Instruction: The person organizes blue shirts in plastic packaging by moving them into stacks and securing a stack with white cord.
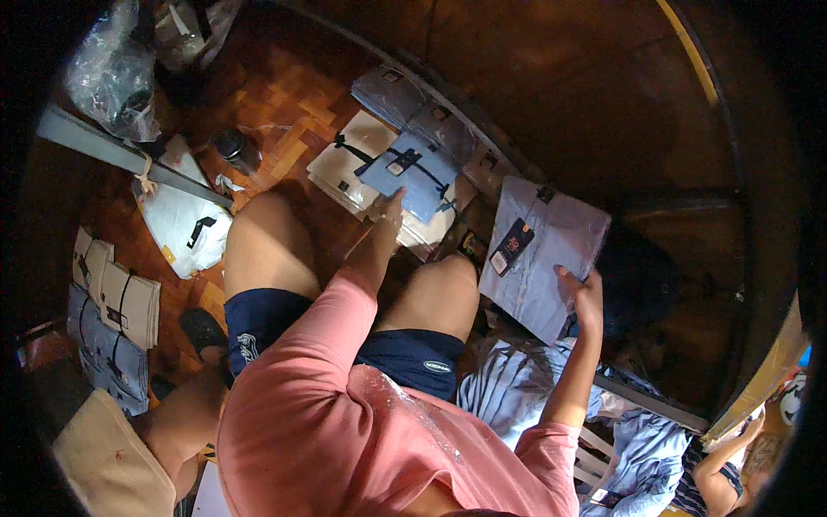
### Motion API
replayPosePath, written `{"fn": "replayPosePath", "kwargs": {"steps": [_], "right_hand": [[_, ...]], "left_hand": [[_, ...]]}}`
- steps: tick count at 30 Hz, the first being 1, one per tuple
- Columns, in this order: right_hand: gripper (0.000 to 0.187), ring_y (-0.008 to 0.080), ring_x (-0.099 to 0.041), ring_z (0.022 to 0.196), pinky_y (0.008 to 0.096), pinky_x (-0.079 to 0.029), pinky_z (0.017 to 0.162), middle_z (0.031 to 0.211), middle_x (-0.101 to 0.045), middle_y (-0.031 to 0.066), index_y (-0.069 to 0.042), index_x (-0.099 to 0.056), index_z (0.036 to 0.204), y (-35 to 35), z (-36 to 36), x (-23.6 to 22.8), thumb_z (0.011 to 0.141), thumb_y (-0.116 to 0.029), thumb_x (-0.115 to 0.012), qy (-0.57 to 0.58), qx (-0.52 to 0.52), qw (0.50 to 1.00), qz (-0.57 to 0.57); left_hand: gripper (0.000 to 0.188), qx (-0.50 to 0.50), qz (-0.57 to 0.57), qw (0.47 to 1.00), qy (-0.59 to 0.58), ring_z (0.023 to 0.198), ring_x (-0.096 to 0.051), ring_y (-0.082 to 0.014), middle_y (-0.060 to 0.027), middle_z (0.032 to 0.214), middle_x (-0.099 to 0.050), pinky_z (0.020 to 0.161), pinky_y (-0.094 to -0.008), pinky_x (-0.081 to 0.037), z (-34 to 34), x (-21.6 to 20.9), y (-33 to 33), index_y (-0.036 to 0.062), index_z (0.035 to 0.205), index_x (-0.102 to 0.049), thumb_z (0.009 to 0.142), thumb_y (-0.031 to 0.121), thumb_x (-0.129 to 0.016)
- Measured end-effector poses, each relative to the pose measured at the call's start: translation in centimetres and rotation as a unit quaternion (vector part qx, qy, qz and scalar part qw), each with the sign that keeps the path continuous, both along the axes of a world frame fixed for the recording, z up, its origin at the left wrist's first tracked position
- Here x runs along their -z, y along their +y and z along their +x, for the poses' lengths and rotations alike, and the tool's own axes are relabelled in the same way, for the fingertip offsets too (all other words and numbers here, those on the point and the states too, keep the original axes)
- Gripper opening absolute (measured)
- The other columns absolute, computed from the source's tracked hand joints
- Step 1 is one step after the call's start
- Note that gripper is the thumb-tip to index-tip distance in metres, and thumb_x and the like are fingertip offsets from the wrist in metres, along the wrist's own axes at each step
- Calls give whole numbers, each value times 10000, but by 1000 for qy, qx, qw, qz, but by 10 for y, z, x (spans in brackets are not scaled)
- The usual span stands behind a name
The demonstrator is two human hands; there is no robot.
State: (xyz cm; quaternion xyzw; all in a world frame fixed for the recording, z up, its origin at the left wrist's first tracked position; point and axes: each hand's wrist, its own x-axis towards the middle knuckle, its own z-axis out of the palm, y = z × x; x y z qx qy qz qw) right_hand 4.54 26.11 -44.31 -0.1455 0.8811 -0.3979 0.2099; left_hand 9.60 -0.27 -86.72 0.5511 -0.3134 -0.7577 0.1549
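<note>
Visibly, a packet [551, 246] in the right hand [587, 297] bears a printed tag [512, 246].

On the parquet floor [289, 90], a dark cylindrical container [233, 146] stands near a small whitish scrap [228, 183]. At the upper left, a crumpled clear plastic bag [112, 77] shows above a pale bar [125, 155] with a tan cord [146, 177] knotted around it. Farther down is a dark slipper [203, 331]. A yellow strip [689, 50] runs along the upper right.

dark tag [511, 247], red print [514, 244]: lavender packet [551, 254] | lettered oval badge [438, 366]: navy shorts [398, 351]
</note>
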Motion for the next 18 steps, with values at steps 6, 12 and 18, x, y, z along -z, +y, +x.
{"fn": "replayPosePath", "kwargs": {"steps": [6,12,18], "right_hand": [[246,115,-526,728,241,-407,674,812,-605,23,19,-585,936,9,17,-18,741,-120,-644,40,52,997,-31],[379,177,-532,859,273,-377,819,960,-588,86,44,-546,1038,8,23,-31,713,-115,-662,56,105,984,-135],[452,219,-522,992,324,-385,894,1093,-543,112,45,-453,1160,-52,51,-4,756,-73,-618,-78,130,941,-303]], "left_hand": [[478,-64,-190,979,32,973,-531,-266,-123,1127,-524,728,-352,-486,-20,-53,-23,15,1179,-436,784,211,-621],[456,95,-49,975,195,978,-520,-204,-98,1083,-542,841,-320,-424,103,-181,-59,22,1180,-440,789,188,-605],[440,153,-74,971,168,974,-529,-149,-72,1076,-547,833,-294,-440,311,-286,-121,46,1210,-415,810,138,-573]]}}
